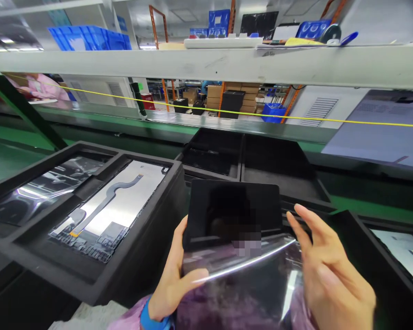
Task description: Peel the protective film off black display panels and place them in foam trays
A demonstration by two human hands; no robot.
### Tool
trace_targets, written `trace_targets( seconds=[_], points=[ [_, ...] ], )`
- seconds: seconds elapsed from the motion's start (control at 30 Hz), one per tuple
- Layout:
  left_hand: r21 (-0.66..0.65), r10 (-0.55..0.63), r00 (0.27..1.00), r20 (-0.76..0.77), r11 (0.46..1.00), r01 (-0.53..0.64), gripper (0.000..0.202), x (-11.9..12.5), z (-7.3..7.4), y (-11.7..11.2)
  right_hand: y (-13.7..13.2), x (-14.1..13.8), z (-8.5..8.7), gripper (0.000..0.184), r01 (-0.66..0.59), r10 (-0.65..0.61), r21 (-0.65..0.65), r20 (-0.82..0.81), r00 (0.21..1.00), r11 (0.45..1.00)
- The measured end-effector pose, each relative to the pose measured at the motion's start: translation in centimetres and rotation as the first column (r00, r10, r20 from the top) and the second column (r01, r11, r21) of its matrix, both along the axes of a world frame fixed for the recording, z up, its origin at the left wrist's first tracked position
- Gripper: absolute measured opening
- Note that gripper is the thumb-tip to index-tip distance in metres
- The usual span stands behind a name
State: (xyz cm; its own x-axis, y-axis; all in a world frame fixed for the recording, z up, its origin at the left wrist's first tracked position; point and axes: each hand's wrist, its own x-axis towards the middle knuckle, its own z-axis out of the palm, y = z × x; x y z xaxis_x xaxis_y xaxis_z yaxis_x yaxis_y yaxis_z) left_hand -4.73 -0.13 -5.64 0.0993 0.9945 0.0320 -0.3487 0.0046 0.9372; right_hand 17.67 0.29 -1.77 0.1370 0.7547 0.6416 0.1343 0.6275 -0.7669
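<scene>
My left hand (174,280) grips the black panel (211,204) at near centre, thumb on the clear film (241,286), apparently for steadiness; from here I can't tell whether the half-curled right hand (333,270) pinches the film's right corner.

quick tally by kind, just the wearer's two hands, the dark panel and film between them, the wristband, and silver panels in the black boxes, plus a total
Hands: 2, left hand and right hand
Dark panel: 1
Film: 1
Wristband: 1
Silver panels: 2, left and right, partly in view
Total: 7
</scene>
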Motion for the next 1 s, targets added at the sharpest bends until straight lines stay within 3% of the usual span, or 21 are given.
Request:
trace_targets(
  seconds=[0.07, 0.17, 0.23, 0.3, 0.37, 0.43, 0.5, 0.63, 0.77, 0.87, 0.93, 1.0],
  points=[
    [-0.017, -0.044, 0.996, 0.078, 0.999, 0.045, 0.073, 0.2, 0.6, 0.9, 0.8, 0.2, 0.0, 0.015, 0.012, -0.020, 0.043, 0.206, 0.978, 0.999],
    [-0.074, -0.164, 0.964, 0.207, 0.980, 0.183, 0.074, 0.5, 1.0, 2.0, 1.8, 1.0, -0.1, 0.025, -0.230, 0.240, -0.071, 0.291, 0.926, 0.971],
    [-0.101, -0.230, 0.939, 0.254, 0.960, 0.263, 0.076, 0.5, 0.8, 2.5, 2.2, 1.6, -0.1, 0.043, -0.448, 0.474, -0.160, 0.203, 0.857, 0.879],
    [-0.118, -0.257, 0.931, 0.260, 0.948, 0.294, 0.075, 0.4, 0.6, 2.9, 2.4, 2.4, 0.1, 0.047, -0.576, 0.610, -0.204, 0.217, 0.762, 0.792],
    [-0.125, -0.251, 0.935, 0.249, 0.949, 0.288, 0.074, 0.2, 0.5, 3.1, 2.4, 3.0, 0.2, 0.045, -0.588, 0.616, -0.211, 0.420, 0.667, 0.781],
    [-0.126, -0.244, 0.941, 0.233, 0.952, 0.278, 0.073, 0.1, 0.7, 3.2, 2.3, 3.4, 0.4, 0.042, -0.542, 0.525, -0.183, 0.620, 0.583, 0.820],
    [-0.133, -0.241, 0.944, 0.227, 0.952, 0.275, 0.070, 0.2, 1.1, 3.3, 2.1, 3.6, 0.5, 0.040, -0.489, 0.449, -0.159, 0.697, 0.560, 0.857],
    [-0.168, -0.183, 0.956, 0.229, 0.960, 0.224, 0.058, 0.4, 1.9, 3.2, 2.4, 3.8, 0.4, 0.027, -0.429, 0.396, -0.131, 0.679, 0.618, 0.894],
    [-0.176, -0.054, 0.984, 0.172, 0.981, 0.085, 0.048, 0.9, 1.8, 3.0, 3.6, 3.1, -0.4, 0.007, -0.327, 0.269, 0.042, 0.474, 0.838, 0.944],
    [-0.097, -0.012, 0.984, 0.175, 0.995, 0.030, 0.049, 1.6, 1.8, 2.6, 4.3, 1.9, -1.3, 0.016, -0.080, 0.030, 0.162, 0.288, 0.957, 0.984],
    [-0.044, 0.026, 0.985, 0.168, 0.999, -0.019, 0.047, 2.3, 1.9, 2.3, 4.5, 1.1, -1.6, 0.021, 0.059, -0.084, 0.151, 0.167, 0.982, 0.987],
    [-0.047, 0.068, 0.987, 0.143, 0.997, -0.062, 0.045, 2.9, 2.0, 1.9, 4.3, 0.6, -1.5, 0.025, 0.102, -0.109, 0.096, 0.063, 0.992, 0.990]
  ],
)
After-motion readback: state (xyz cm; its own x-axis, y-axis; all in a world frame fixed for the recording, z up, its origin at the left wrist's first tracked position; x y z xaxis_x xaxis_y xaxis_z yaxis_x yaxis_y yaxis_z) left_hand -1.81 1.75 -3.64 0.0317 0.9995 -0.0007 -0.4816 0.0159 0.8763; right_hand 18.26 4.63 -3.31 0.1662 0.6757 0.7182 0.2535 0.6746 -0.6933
